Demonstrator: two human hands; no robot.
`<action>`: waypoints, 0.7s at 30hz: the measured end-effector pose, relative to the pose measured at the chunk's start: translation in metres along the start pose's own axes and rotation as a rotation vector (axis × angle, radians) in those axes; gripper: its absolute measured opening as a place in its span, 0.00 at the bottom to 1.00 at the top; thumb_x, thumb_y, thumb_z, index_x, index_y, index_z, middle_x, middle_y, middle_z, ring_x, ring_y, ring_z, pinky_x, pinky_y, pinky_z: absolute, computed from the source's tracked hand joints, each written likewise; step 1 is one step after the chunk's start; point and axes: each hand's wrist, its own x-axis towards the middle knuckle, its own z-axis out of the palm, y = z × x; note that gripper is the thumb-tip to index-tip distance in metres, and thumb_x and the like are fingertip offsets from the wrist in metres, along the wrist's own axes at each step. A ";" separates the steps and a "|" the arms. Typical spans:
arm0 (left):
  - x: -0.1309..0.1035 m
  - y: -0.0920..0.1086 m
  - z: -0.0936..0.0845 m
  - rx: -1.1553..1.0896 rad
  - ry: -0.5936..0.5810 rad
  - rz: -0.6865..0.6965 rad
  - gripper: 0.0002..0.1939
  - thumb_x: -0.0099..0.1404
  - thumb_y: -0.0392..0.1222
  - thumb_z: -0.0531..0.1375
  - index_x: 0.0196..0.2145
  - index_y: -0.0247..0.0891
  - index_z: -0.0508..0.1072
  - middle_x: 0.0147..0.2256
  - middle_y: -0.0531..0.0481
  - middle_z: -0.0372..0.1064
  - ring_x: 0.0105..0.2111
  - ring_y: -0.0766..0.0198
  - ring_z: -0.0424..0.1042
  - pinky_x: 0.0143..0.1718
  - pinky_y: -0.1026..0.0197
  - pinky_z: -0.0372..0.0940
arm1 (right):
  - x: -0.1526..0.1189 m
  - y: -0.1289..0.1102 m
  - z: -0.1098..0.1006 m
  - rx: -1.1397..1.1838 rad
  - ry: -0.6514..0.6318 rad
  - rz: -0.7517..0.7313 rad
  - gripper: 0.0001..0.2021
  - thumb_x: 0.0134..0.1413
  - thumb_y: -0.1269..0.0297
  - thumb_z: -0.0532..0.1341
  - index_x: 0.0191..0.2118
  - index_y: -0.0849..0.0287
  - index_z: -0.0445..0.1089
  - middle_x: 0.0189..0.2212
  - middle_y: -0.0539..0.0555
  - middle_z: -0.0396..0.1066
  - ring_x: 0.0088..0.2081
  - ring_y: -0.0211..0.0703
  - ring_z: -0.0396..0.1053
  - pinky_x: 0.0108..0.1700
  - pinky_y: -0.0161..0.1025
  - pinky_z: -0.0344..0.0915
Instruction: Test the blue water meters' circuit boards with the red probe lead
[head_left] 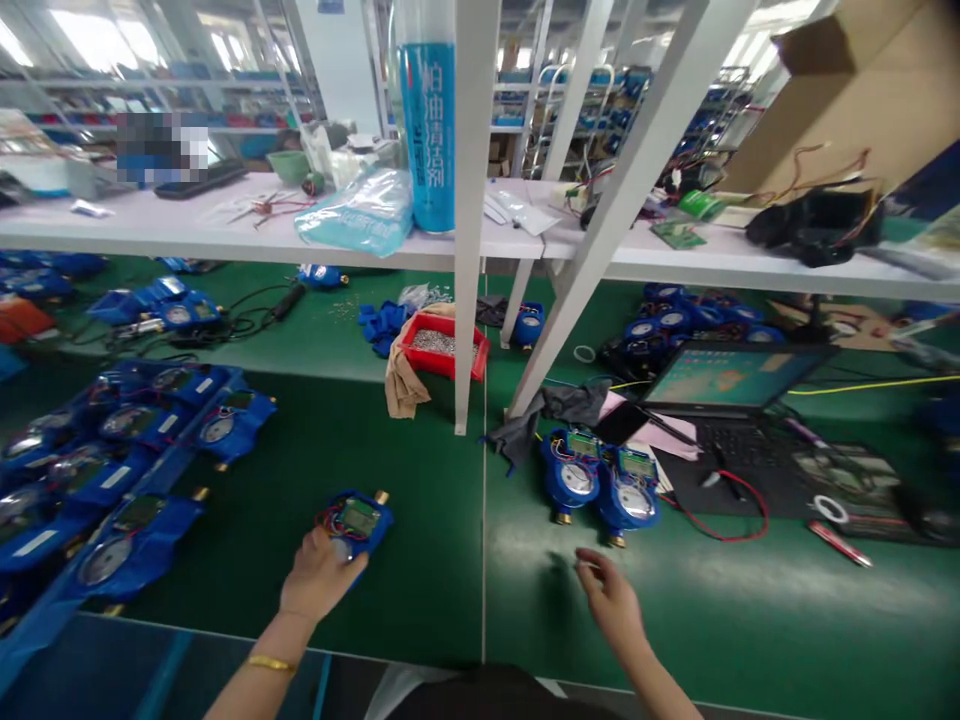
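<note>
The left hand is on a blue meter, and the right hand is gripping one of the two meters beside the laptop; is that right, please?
Not quite: the right hand grips neither of the two meters beside the laptop. The head view shows it apart from them; the left hand is indeed on a blue meter.

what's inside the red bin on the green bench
Small silvery pieces lie in the red bin. Whatever is beneath their top layer is covered, and the white post hides part.
</note>
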 end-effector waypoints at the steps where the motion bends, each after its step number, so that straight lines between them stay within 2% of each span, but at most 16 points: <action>1: -0.005 0.017 0.011 0.007 -0.006 0.051 0.23 0.61 0.49 0.61 0.51 0.35 0.64 0.53 0.42 0.60 0.53 0.51 0.61 0.52 0.45 0.60 | 0.008 -0.015 0.012 -0.039 -0.066 -0.076 0.10 0.60 0.60 0.57 0.43 0.58 0.69 0.43 0.57 0.71 0.43 0.45 0.70 0.46 0.46 0.69; 3: -0.012 0.048 0.027 0.013 -0.018 0.148 0.27 0.59 0.51 0.62 0.51 0.34 0.63 0.53 0.40 0.60 0.52 0.51 0.61 0.51 0.46 0.60 | 0.031 -0.049 0.038 -0.123 -0.165 -0.209 0.12 0.60 0.60 0.58 0.47 0.60 0.68 0.46 0.56 0.69 0.45 0.46 0.69 0.48 0.48 0.67; 6: -0.019 0.085 0.041 0.008 -0.037 0.230 0.31 0.58 0.55 0.61 0.52 0.33 0.62 0.52 0.39 0.61 0.51 0.52 0.63 0.50 0.48 0.61 | 0.071 -0.096 0.073 -0.247 -0.186 -0.323 0.19 0.59 0.63 0.60 0.55 0.58 0.62 0.57 0.58 0.59 0.55 0.53 0.61 0.54 0.56 0.61; 8: -0.021 0.101 0.046 0.003 -0.050 0.246 0.32 0.58 0.57 0.60 0.53 0.32 0.61 0.52 0.38 0.60 0.50 0.52 0.64 0.49 0.49 0.63 | 0.090 -0.115 0.089 -0.327 -0.175 -0.309 0.21 0.59 0.63 0.61 0.57 0.58 0.61 0.59 0.59 0.55 0.57 0.55 0.58 0.55 0.58 0.59; 10: -0.023 0.111 0.049 -0.001 -0.064 0.243 0.34 0.58 0.58 0.60 0.54 0.32 0.59 0.53 0.36 0.59 0.49 0.52 0.65 0.47 0.50 0.64 | 0.096 -0.118 0.097 -0.397 -0.170 -0.275 0.21 0.59 0.63 0.61 0.57 0.59 0.61 0.60 0.59 0.55 0.57 0.57 0.57 0.55 0.60 0.58; 12: -0.024 0.115 0.050 -0.004 -0.075 0.239 0.34 0.59 0.57 0.60 0.55 0.31 0.58 0.53 0.36 0.59 0.48 0.52 0.66 0.47 0.50 0.64 | 0.088 -0.109 0.099 -0.456 -0.169 -0.269 0.22 0.59 0.63 0.60 0.57 0.59 0.60 0.61 0.59 0.53 0.58 0.58 0.56 0.57 0.61 0.56; 15: -0.024 0.116 0.048 -0.013 -0.093 0.251 0.33 0.60 0.55 0.60 0.55 0.32 0.58 0.53 0.36 0.59 0.49 0.52 0.66 0.49 0.48 0.63 | 0.061 -0.080 0.091 -0.529 -0.191 -0.305 0.22 0.60 0.63 0.60 0.59 0.58 0.59 0.63 0.59 0.50 0.61 0.59 0.51 0.59 0.63 0.51; 18: -0.023 0.116 0.043 -0.033 -0.123 0.291 0.29 0.61 0.52 0.60 0.54 0.33 0.61 0.53 0.39 0.61 0.50 0.53 0.65 0.51 0.47 0.62 | 0.029 -0.044 0.070 -0.586 -0.254 -0.341 0.24 0.59 0.66 0.60 0.60 0.58 0.58 0.64 0.59 0.48 0.63 0.59 0.47 0.60 0.61 0.49; 21: -0.023 0.117 0.039 -0.050 -0.132 0.329 0.25 0.61 0.47 0.61 0.52 0.34 0.63 0.52 0.41 0.62 0.51 0.53 0.65 0.52 0.47 0.62 | 0.002 -0.010 0.044 -0.621 -0.307 -0.373 0.27 0.55 0.78 0.58 0.61 0.61 0.56 0.65 0.61 0.45 0.65 0.56 0.44 0.62 0.55 0.48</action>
